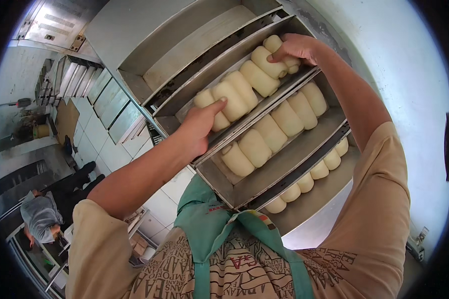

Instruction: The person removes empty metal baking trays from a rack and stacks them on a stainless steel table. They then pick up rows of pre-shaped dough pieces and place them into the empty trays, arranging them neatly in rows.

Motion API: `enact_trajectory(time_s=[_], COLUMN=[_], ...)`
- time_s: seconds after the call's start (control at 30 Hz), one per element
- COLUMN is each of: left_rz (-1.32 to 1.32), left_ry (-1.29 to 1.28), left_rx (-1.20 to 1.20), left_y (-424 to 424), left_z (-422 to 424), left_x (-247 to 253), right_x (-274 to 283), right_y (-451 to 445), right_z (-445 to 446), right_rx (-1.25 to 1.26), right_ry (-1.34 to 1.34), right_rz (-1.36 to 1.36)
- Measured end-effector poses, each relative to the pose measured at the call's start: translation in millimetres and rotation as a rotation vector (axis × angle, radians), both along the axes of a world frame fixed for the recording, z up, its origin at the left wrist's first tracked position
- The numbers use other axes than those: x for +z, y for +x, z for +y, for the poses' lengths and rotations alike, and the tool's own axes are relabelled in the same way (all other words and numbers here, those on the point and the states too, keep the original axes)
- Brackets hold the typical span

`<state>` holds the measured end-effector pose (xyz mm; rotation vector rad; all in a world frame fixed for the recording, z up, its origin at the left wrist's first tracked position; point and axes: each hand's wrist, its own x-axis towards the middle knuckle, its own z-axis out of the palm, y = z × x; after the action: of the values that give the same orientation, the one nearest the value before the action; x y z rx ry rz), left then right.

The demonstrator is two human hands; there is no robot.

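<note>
Both hands reach into a long metal loaf pan (164,125) with a row of rolled dough pieces (260,77). My left hand (202,125) is around the dough at the row's left end, its thumb on top of one roll. At the row's right end, my right hand (297,48) curls over the last rolls, thumb on their near side; its fingertips are partly hidden. Alongside, nearer my body, a second pan (280,168) holds another row of dough rolls (271,132). Lower down, a third row of dough rolls (310,175) lies in a further pan, partly covered by the second.
Another metal pan (194,48) lies beyond, with no dough visible inside. A white wall (404,74) rises close on the right. At left are stacked metal pans (108,101) on the tiled floor (116,160), and a person in a grey shirt (43,216) by a metal rack.
</note>
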<state>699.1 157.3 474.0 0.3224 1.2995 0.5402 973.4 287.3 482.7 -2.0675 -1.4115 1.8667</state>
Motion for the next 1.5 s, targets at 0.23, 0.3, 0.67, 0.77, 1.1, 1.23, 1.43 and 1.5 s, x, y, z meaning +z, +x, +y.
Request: enact_trajectory(time_s=[0.23, 0.3, 0.67, 0.77, 1.1, 1.23, 1.43, 1.5], left_rz=[0.047, 0.463, 0.884, 0.912, 1.069, 0.942, 0.914, 0.882], left_ry=[0.131, 0.515, 1.449, 1.499, 1.596, 1.683, 1.650, 1.719], left_rx=[-0.390, -0.548, -1.477, -1.546, -1.511, -1.322, -1.427, -1.369], left_y=[-24, -31, -33, -37, -20, 2, 11, 29], left_z=[-3, -17, 26, 23, 24, 35, 42, 54], left_x=[24, 26, 0, -4, -8, -23, -48, -36], right_x=[3, 12, 35, 0, 28, 46, 65, 69], right_y=[-5, -7, -84, -97, -50, -6, 21, 30], right_z=[-17, -30, -52, -72, -54, -58, -98, -104], right_rx=[0.580, 0.724, 0.900, 0.888, 0.579, 0.348, 0.152, 0.168], right_ry=[0.800, 0.993, 0.687, 0.786, 0.793, 0.978, 0.964, 0.989], right_rz=[-0.628, -0.628, -0.193, -0.315, -0.257, -0.234, -0.200, -0.210])
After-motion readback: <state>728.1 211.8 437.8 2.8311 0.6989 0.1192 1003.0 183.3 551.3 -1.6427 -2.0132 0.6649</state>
